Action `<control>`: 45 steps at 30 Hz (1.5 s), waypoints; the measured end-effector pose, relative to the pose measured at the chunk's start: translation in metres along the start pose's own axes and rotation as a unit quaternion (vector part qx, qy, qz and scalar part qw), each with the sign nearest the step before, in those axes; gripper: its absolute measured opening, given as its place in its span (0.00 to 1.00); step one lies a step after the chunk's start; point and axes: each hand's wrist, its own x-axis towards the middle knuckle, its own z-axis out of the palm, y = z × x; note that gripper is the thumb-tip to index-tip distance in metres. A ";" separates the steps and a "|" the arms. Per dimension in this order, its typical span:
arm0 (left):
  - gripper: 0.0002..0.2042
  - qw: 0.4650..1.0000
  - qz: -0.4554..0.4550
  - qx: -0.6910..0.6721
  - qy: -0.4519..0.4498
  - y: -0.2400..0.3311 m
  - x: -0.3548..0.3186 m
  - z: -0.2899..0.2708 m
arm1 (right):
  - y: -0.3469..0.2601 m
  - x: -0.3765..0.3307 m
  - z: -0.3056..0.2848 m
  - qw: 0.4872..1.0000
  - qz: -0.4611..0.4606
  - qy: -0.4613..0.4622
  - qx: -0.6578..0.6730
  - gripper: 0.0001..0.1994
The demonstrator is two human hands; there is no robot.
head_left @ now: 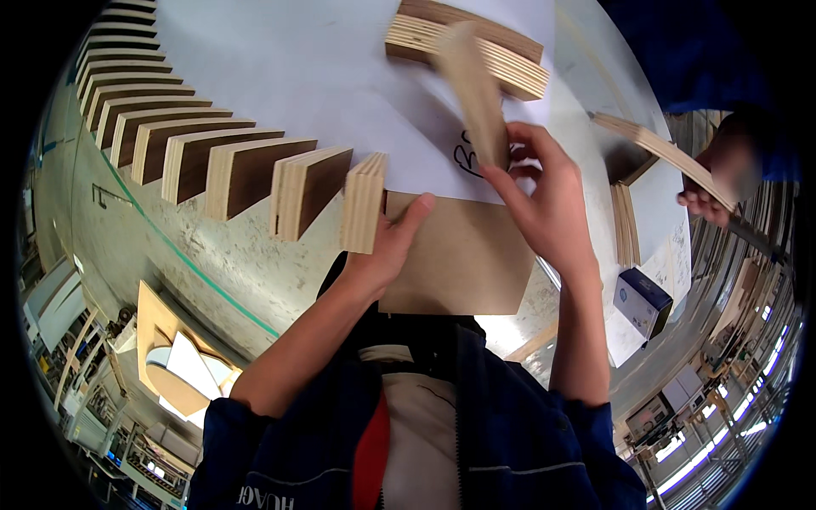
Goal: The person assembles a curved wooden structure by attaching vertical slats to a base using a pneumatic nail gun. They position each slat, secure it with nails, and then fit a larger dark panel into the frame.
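The right hand [548, 200] pinches a plywood block [476, 89] above the brown board [463, 255], while the left hand [387, 246], fingers closed on the nearest upright block [364, 202], steadies the row's end

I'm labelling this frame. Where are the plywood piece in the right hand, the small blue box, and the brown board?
plywood piece [476, 93], head view, its broad face.
small blue box [643, 299], head view, its top.
brown board [463, 255], head view, its bare middle.

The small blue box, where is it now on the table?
In the head view, the small blue box stands at the table's right edge, just right of the person's right hand and forearm, below a stack of thin boards.
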 end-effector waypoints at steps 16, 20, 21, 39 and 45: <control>0.18 1.000 -0.014 -0.015 0.008 0.011 -0.009 -0.001 | -0.008 -0.006 0.044 0.990 -0.126 -0.054 0.032 0.23; 0.14 0.998 0.017 -0.028 -0.048 0.001 -0.006 -0.007 | -0.009 -0.003 0.048 0.984 -0.164 -0.061 -0.027 0.21; 0.12 0.999 0.012 -0.024 -0.037 0.001 -0.006 -0.006 | -0.008 -0.004 0.050 0.986 -0.157 -0.058 -0.013 0.21; 0.15 0.999 0.016 0.037 -0.001 0.001 -0.001 -0.006 | -0.001 -0.002 0.065 0.991 -0.129 -0.036 -0.027 0.20; 0.14 1.000 -0.017 0.012 -0.010 0.016 -0.007 -0.008 | 0.000 -0.004 0.067 0.990 -0.137 -0.028 -0.038 0.20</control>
